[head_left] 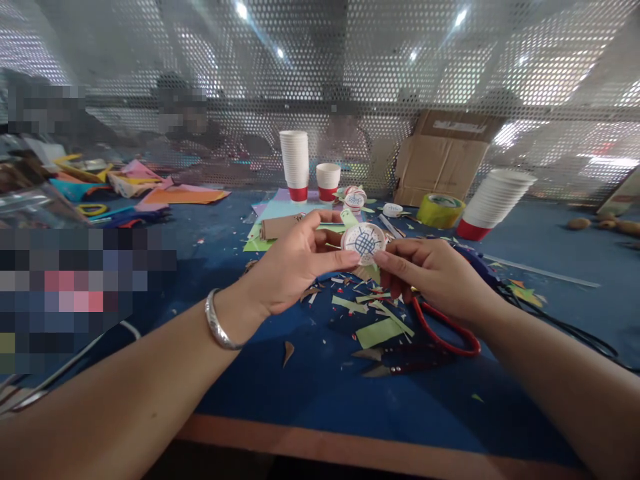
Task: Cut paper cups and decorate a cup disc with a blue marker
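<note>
Above the middle of the table, a small paper turtle (pixel 364 243) has a round white shell with a blue line pattern and a green paper head. My left hand (pixel 295 260), with a silver bangle at the wrist, grips the shell from the left, thumb across its front. My right hand (pixel 433 267) pinches the lower right edge between thumb and curled fingers. Below lie red-handled scissors (pixel 400 368), blades apart, beside a green paper piece (pixel 379 332) and scattered paper scraps (pixel 350 305). Behind the turtle stands a similar patterned paper piece (pixel 356 200).
Paper cup stacks (pixel 295 160) (pixel 328 181) (pixel 495 203) stand at the back and right. Yellow tape (pixel 440 210) sits near a cardboard box (pixel 443 157). Coloured paper (pixel 185 194) lies left, a dark cable (pixel 565 320) right. A perforated metal screen (pixel 300 87) closes the back.
</note>
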`<action>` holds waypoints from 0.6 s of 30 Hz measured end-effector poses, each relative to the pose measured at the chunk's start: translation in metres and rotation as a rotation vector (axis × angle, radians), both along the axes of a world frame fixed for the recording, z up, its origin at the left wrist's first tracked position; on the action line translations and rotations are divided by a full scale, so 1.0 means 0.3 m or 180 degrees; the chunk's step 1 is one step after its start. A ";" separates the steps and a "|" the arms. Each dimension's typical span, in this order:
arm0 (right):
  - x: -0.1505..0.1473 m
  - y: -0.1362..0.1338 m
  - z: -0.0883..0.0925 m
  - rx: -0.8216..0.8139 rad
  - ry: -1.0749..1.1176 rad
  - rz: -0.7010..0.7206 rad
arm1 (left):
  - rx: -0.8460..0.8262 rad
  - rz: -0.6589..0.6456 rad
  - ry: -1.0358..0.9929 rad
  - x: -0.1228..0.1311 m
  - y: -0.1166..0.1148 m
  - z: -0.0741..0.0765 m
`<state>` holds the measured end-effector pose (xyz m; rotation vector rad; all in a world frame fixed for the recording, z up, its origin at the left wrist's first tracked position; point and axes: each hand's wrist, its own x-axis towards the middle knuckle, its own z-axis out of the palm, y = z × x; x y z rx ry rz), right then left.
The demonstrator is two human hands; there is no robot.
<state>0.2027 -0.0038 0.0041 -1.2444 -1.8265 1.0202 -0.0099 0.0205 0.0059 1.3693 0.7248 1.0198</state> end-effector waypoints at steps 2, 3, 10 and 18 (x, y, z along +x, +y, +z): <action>0.000 0.001 -0.002 -0.0051 0.0033 0.0010 | -0.0176 0.0145 -0.0154 0.000 0.010 0.000; 0.000 0.003 -0.004 -0.0078 0.0030 0.0020 | -0.0226 0.0196 -0.0204 -0.001 0.014 0.000; 0.005 0.006 -0.015 -0.0090 0.0061 0.0074 | -0.0313 0.0233 -0.0316 0.008 0.008 0.008; 0.003 0.002 -0.012 -0.0160 0.0016 0.0065 | -0.0274 0.0244 -0.0281 0.010 0.007 -0.002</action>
